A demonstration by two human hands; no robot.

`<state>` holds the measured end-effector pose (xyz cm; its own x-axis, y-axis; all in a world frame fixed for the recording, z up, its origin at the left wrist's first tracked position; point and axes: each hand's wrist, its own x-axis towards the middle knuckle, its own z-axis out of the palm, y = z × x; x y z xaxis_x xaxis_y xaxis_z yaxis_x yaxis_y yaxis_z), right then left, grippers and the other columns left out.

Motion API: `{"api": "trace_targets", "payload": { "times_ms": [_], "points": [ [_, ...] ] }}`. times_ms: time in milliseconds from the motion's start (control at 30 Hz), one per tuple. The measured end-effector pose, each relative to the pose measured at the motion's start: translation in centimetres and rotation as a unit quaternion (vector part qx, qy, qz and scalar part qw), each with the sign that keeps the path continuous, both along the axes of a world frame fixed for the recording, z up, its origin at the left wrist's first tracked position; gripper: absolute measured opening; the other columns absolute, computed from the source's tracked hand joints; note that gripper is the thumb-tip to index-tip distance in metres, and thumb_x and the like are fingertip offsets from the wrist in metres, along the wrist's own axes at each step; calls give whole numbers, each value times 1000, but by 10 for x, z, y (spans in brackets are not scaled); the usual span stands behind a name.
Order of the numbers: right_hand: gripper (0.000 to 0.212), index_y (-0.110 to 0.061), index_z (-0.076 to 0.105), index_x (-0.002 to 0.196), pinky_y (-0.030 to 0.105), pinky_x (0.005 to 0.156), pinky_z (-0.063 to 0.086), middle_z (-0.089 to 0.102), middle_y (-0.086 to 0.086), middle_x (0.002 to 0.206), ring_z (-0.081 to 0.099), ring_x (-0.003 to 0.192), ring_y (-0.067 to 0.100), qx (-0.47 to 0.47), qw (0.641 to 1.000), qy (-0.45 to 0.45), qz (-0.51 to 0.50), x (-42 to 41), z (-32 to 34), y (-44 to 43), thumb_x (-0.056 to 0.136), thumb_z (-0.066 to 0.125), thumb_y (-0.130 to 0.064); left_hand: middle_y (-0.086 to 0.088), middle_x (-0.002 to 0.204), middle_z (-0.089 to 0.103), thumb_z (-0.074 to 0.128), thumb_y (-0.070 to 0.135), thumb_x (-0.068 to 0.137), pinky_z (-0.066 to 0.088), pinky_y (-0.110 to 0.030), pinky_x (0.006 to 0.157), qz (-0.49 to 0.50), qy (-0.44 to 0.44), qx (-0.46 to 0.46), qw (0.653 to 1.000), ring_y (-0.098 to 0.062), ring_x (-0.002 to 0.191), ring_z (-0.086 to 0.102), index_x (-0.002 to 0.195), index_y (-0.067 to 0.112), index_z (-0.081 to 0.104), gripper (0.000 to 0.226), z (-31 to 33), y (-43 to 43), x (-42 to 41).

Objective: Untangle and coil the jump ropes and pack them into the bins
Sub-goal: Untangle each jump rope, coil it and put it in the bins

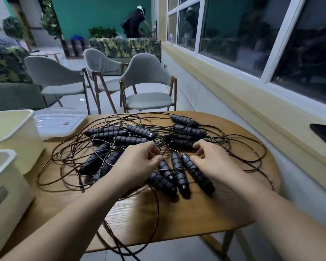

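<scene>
**Untangling stage: nothing coiled yet**

Working the jump ropes (141, 131), lying in one tangled pile mid-desk (186, 219), handles and loops crossing everywhere. Left hand (137, 164) reaching into the pile centre, fingers (154, 152) curled, thumb and index apparently pinching one thin cord (165, 150). Right hand (213, 162) sitting at 3 o'clock of the left, fingers (200, 149) curled down onto the tangle; not possible telling whether gripping anything. Bins (13, 132) standing at 9 o'clock of the pile, insides not showing. Next move likely calling for: singling out one handle pair, tracing its cord free without tightening crossings, then coiling.
</scene>
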<state>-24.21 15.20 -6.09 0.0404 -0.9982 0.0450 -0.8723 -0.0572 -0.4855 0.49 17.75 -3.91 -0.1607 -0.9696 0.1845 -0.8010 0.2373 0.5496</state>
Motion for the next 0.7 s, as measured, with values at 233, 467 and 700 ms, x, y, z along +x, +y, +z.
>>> {"api": "trace_targets", "payload": {
  "times_ms": [233,467,700],
  "points": [
    [19,-25,73,116,34,91,52,72,-5,110,66,106,19,-55,998,-8,-21,-12,11,-51,100,64,-29,12,79,71,70,33,97,55,-32,78,28,29,-42,998,-1,81,65,91,28,73,8,-6,-29,2],
    [17,-23,73,116,34,93,53,73,-6,110,66,105,17,-75,997,-35,9,13,26,-91,102,64,-26,11,81,72,68,34,97,53,-30,73,81,42,-37,995,-5,81,67,90,29,73,10,-1,-46,32],
    [15,-21,73,114,20,80,44,72,-9,105,65,99,10,-99,989,-67,90,68,19,-86,102,66,-25,7,80,74,69,30,96,59,-37,76,192,96,-33,976,-16,80,71,92,29,74,7,15,-46,110]
  ]
}}
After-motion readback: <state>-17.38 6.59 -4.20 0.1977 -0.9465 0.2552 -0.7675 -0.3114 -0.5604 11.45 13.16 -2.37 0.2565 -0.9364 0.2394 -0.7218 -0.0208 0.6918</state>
